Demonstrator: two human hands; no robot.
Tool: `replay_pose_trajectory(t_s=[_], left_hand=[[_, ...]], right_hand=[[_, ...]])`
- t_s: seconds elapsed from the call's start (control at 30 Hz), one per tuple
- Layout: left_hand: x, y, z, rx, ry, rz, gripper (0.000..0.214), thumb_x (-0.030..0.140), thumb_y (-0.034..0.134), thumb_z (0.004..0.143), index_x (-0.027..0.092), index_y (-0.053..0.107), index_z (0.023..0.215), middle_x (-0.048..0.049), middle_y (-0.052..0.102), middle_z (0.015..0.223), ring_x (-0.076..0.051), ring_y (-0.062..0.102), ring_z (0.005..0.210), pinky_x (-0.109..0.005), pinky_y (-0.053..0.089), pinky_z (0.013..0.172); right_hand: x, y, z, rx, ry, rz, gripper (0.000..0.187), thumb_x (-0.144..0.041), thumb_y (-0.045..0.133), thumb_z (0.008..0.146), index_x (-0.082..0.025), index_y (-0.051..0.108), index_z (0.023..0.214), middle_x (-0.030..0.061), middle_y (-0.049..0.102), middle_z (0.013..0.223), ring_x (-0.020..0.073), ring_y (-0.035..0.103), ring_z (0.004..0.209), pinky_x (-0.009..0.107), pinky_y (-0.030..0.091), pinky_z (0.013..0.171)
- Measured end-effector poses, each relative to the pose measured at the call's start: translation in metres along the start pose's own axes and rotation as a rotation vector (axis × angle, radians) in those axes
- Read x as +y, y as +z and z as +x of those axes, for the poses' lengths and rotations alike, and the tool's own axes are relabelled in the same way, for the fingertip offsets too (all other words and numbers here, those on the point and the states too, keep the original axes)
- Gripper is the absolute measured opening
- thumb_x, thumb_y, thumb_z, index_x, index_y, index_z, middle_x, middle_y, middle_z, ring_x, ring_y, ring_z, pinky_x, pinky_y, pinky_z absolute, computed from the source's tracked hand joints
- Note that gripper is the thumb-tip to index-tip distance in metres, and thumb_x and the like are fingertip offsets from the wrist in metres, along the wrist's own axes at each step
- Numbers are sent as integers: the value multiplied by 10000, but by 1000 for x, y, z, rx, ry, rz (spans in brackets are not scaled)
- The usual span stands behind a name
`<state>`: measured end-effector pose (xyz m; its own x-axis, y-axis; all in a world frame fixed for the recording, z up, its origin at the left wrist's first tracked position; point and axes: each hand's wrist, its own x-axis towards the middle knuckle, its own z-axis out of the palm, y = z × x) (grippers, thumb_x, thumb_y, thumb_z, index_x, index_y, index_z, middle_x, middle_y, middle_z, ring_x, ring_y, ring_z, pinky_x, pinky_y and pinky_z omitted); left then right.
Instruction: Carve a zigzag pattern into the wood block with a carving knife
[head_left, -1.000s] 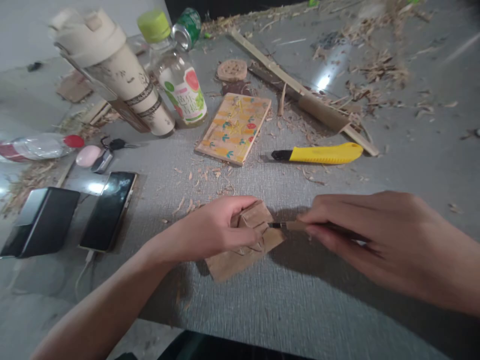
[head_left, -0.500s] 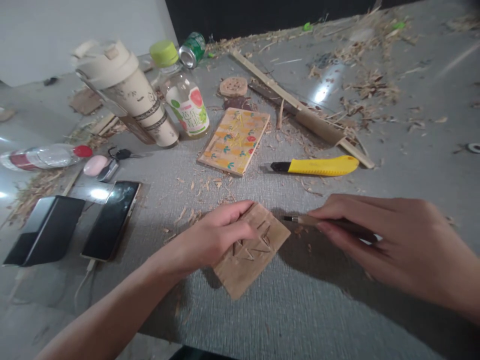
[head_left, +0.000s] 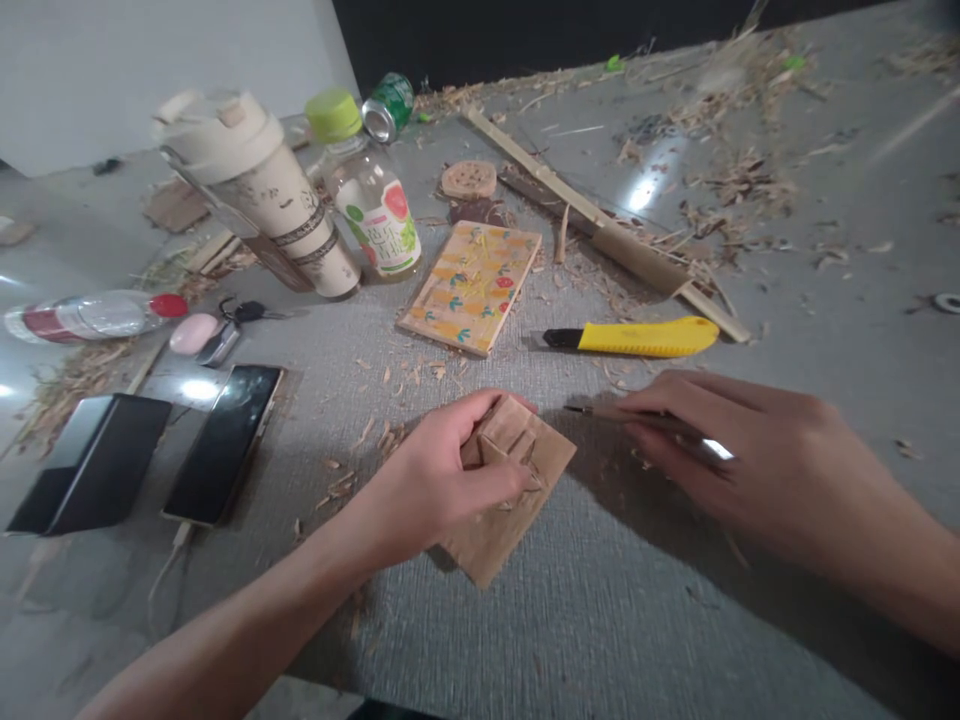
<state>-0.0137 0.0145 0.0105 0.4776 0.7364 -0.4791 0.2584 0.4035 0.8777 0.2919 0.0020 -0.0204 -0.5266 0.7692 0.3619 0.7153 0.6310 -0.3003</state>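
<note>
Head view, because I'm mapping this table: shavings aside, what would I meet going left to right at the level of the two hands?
Black folded object → phone → left hand → grooved wooden piece → thin tool → right hand.

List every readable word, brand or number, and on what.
Nothing reads surely.
Green-capped bottle: Chinese characters, too blurred.
Cream tumbler: marks illegible.
Green can: print too small.
Red-capped bottle: label blurred.
Painted board: yellow strokes, unclear.
Carved wood: grooves, partly under left hand; unclear.
</note>
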Motion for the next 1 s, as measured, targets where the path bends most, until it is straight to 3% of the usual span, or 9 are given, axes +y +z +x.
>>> replay_pose_trajectory(t_s=[0.23,0.4,0.53,0.63,0.77,1.0], left_hand=[[-4,3,1,-10,0,-66,242,264,837,960,227,723,1171,26,703,1003,-172,678,937,-276,524,811],[-6,4,2,-6,-11,-89,375,247,833,964,245,708,1317,27,725,1066,-174,690,987,-285,520,855],[-5,5,1,13,-22,-47,539,212,800,950,273,644,1462,36,713,1048,-182,681,952,-301,515,840],[-4,7,1,6,-35,-2,617,213,767,946,273,589,1534,57,680,949,-175,635,846,-303,486,771],[-2,10,1,-37,-11,-9,649,195,753,906,236,562,1525,51,688,963,-174,632,835,-307,488,762],[-4,14,0,-27,64,90,585,211,733,925,240,595,1492,27,699,1011,-211,648,922,-351,497,831]], right_hand=[[8,9,-2,-28,-23,-15,83,-259,651,1167,-230,729,1164,64,784,1069,256,767,943,418,574,833],[5,7,4,25,-80,-5,82,-273,670,1153,-258,701,1227,84,792,1158,311,741,1066,494,590,928],[-10,1,8,94,-195,50,217,-172,717,1106,-272,688,1296,48,805,1118,260,750,966,460,561,896],[-23,1,8,79,-264,100,202,-130,731,1096,-241,683,1258,29,804,1063,216,720,889,431,521,886],[-33,8,7,47,-301,113,178,-108,708,1113,-205,676,1259,27,802,1062,200,696,905,421,482,918],[-38,15,10,61,-288,118,113,-144,641,1159,-239,701,1176,2,797,1035,194,688,863,425,460,943]])
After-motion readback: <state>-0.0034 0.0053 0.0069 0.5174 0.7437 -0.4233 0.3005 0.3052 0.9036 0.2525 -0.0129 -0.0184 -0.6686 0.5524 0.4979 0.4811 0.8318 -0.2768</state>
